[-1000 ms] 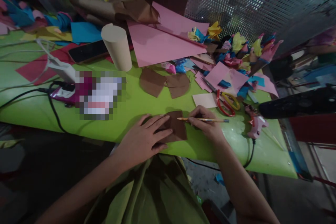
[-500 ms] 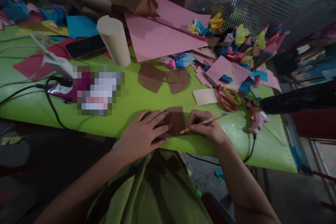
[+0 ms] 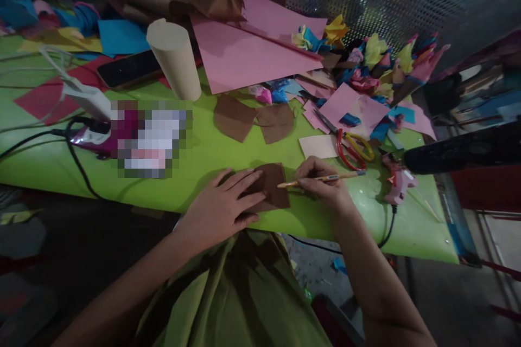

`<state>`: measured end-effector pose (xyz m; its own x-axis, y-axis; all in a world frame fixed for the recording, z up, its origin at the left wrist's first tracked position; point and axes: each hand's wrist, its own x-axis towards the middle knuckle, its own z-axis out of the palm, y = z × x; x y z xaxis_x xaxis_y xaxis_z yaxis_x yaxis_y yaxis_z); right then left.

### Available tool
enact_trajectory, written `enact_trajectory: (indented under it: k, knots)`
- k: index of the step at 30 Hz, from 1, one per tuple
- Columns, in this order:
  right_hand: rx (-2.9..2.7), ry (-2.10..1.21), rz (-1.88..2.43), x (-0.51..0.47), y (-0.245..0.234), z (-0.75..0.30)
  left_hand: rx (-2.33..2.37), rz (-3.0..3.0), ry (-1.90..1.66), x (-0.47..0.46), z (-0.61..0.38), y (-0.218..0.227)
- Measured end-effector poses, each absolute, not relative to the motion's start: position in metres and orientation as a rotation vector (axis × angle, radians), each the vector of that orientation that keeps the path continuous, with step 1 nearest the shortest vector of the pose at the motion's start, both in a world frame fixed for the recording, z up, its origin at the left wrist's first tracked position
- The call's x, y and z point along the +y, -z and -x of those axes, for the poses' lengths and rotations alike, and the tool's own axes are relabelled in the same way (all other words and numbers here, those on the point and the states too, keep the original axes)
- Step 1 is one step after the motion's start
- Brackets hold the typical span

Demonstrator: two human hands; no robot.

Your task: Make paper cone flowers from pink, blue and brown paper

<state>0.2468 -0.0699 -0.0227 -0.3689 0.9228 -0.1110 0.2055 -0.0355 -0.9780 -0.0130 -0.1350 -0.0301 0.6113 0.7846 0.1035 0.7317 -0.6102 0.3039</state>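
A small brown paper piece point(image 3: 273, 187) lies near the front edge of the green table point(image 3: 211, 157). My left hand point(image 3: 223, 207) lies flat on its left part, fingers stretched out, pressing it down. My right hand point(image 3: 323, 184) is closed around a pencil point(image 3: 321, 179), whose tip rests on the right side of the brown piece. The pencil lies nearly level, its blunt end pointing right.
Red-and-yellow scissors point(image 3: 352, 150), a cream card point(image 3: 318, 146) and a pink glue gun point(image 3: 396, 184) lie to the right. Two more brown pieces point(image 3: 254, 122), a cream paper roll point(image 3: 175, 59), a phone point(image 3: 129, 69), pink sheets point(image 3: 248, 57) and coloured scraps point(image 3: 374, 65) lie behind. Cables point(image 3: 77, 162) run at the left.
The pencil tip went from the upper right of the brown piece down to its lower right corner, then back up; the pencil is level again. My left hand stayed flat on the paper.
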Motion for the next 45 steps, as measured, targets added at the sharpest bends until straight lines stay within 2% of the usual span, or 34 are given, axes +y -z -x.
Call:
enact_trajectory:
  k: [8, 17, 26, 45]
  knots:
    - [-1.599, -1.206, 1.303, -0.063, 0.028, -0.230, 1.267, -2.592, -0.357, -0.135, 0.013, 0.032]
    - [-1.649, -1.145, 1.342, -0.061, 0.033, -0.229, 1.276, -2.592, -0.335, -0.135, 0.014, 0.032]
    - [-1.687, -1.174, 1.318, -0.064, 0.033, -0.232, 1.272, -2.591, -0.324, -0.135, 0.014, 0.031]
    - [-1.849, -1.462, 1.209, -0.073, 0.019, -0.242, 1.275, -2.569, -0.363, -0.135, 0.013, 0.031]
